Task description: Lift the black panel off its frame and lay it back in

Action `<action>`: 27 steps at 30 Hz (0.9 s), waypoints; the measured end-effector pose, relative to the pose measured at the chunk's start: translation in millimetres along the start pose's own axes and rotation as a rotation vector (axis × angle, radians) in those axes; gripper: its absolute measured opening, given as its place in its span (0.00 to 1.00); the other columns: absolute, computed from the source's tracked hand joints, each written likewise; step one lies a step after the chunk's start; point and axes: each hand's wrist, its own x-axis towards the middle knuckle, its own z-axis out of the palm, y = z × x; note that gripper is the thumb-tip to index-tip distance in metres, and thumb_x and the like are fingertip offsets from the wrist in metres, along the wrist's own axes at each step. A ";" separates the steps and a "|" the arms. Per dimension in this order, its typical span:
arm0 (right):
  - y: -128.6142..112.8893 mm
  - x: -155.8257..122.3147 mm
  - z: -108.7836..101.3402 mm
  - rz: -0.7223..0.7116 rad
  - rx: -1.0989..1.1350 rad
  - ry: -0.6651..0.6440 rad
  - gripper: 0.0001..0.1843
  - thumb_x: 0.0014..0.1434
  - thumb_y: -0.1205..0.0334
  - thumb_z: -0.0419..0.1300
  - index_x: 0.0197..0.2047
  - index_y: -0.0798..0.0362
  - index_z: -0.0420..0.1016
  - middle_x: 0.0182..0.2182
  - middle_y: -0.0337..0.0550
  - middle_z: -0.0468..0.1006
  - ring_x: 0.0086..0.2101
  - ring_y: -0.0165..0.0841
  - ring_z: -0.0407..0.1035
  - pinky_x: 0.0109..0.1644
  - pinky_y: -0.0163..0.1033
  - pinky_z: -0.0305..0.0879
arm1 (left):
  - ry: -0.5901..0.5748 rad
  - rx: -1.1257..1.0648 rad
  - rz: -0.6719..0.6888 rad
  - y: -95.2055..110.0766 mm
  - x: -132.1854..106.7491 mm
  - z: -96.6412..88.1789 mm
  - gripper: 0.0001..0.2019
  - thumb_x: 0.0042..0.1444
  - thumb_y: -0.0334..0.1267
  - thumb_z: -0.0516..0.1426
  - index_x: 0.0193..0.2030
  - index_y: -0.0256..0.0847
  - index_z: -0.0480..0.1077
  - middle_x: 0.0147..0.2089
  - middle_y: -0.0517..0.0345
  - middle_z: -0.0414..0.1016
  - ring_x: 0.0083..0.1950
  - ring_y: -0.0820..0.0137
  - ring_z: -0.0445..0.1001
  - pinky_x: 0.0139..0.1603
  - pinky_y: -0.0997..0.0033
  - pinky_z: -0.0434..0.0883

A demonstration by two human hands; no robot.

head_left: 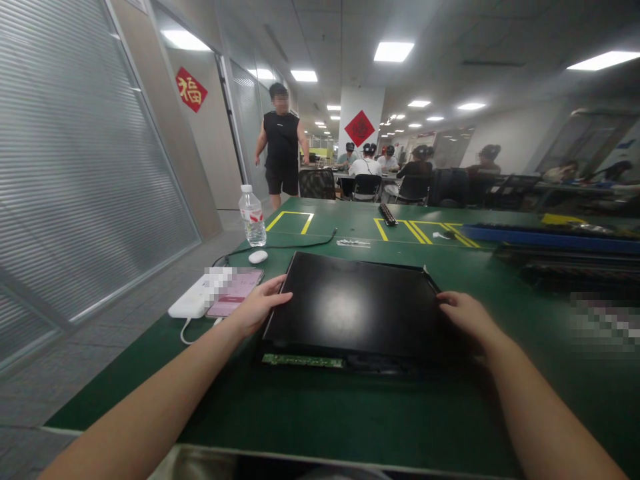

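A flat black display panel [350, 307] lies on the green table [350, 407] in front of me, with a thin green circuit strip [303, 361] along its near edge. My left hand [257, 307] grips the panel's left edge, fingers curled onto the top. Over on the right edge, my right hand [467, 317] holds it the same way. Both forearms reach in from the bottom of the view.
Left of the panel lie a pink phone [235, 292] on a white power bank [193, 303], a white mouse-like device [258, 257], a water bottle [253, 217] and a black cable [285, 245]. Blue and black trays [550, 237] stand at right. A person [281, 143] stands beyond; others sit at far desks.
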 end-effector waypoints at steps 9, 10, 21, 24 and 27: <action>2.8 1.5 1.6 -0.002 0.030 0.005 0.19 0.57 0.63 0.60 0.50 0.51 0.83 0.41 0.48 0.82 0.42 0.40 0.76 0.44 0.39 0.69 | 0.009 0.046 -0.012 3.6 -1.6 0.1 0.36 0.40 0.31 0.73 0.60 0.39 0.74 0.58 0.43 0.81 0.61 0.50 0.78 0.62 0.53 0.73; 1.8 0.8 0.7 0.002 0.027 -0.001 0.19 0.57 0.63 0.60 0.51 0.51 0.83 0.42 0.48 0.82 0.42 0.40 0.76 0.45 0.40 0.69 | 0.007 0.042 -0.011 3.2 -1.3 -0.3 0.35 0.40 0.31 0.72 0.59 0.39 0.74 0.58 0.44 0.81 0.61 0.50 0.78 0.62 0.54 0.73; -0.1 -0.5 -2.6 0.018 0.039 0.001 0.18 0.56 0.62 0.61 0.49 0.50 0.84 0.43 0.48 0.83 0.42 0.41 0.77 0.44 0.40 0.70 | -0.067 0.111 0.081 6.1 -1.9 -1.7 0.33 0.43 0.36 0.72 0.59 0.39 0.76 0.61 0.44 0.79 0.63 0.48 0.75 0.64 0.51 0.70; -1.7 -2.2 -4.1 0.008 0.058 0.007 0.17 0.55 0.63 0.61 0.47 0.49 0.84 0.41 0.48 0.83 0.41 0.41 0.77 0.43 0.41 0.70 | -0.062 0.130 0.095 5.4 -1.7 -2.1 0.32 0.43 0.37 0.73 0.59 0.39 0.77 0.62 0.44 0.78 0.64 0.48 0.74 0.66 0.50 0.68; -6.0 -6.1 -6.4 0.045 0.096 0.003 0.22 0.56 0.62 0.61 0.53 0.50 0.82 0.39 0.48 0.82 0.37 0.40 0.76 0.39 0.40 0.69 | -0.070 0.096 0.112 3.8 -1.4 -1.7 0.34 0.43 0.36 0.72 0.60 0.39 0.75 0.63 0.43 0.77 0.65 0.48 0.73 0.66 0.51 0.68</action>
